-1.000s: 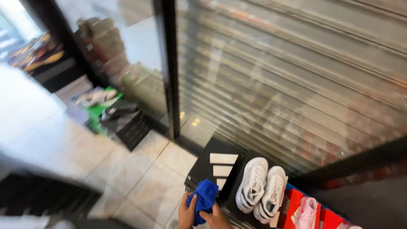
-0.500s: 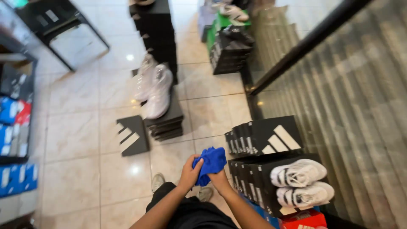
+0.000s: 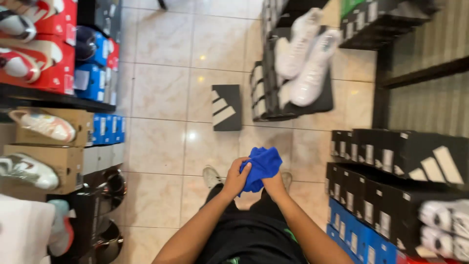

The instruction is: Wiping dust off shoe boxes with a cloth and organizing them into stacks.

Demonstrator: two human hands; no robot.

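Hands first: left hand (image 3: 238,177) and right hand (image 3: 273,183) both clutch a bunched blue cloth (image 3: 262,166) at lower centre. Black shoeboxes (image 3: 391,166) stacked at right, white sneakers (image 3: 305,58) atop another stack up top, red boxes (image 3: 49,44) upper left.

The view has swung round and dropped — a second ago it faced the shutter, now it looks straight down at the tiled floor (image 3: 161,93). The pair of white shoes (image 3: 305,56) on the black boxes (image 3: 266,93) has slid from mid-left to upper right. Both hands, left hand (image 3: 237,177) and right hand (image 3: 274,185), have risen toward mid-frame — the blue cloth (image 3: 262,166) is bunched higher between them.
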